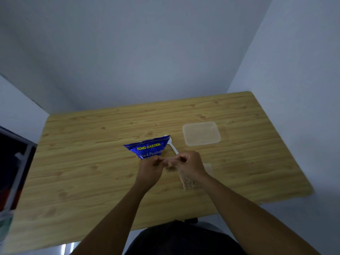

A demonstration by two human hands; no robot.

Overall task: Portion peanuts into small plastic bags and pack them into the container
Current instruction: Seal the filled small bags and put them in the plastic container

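A blue peanut packet (149, 148) stands on the wooden table (92, 162) near its middle. A white plastic spoon (173, 147) lies just right of the packet. My left hand (150, 169) and my right hand (189, 163) are together in front of the packet, both pinching the top of a small clear plastic bag (187, 182) with peanuts in it. The bag hangs down under my right wrist. A translucent square container (201, 133) sits on the table to the far right of the packet.
Another clear bag (208, 169) lies flat right of my right hand. The table stands in a corner of pale walls. A dark box-like object (14, 162) is beside the table's left edge. A dark chair seat (180, 236) is below.
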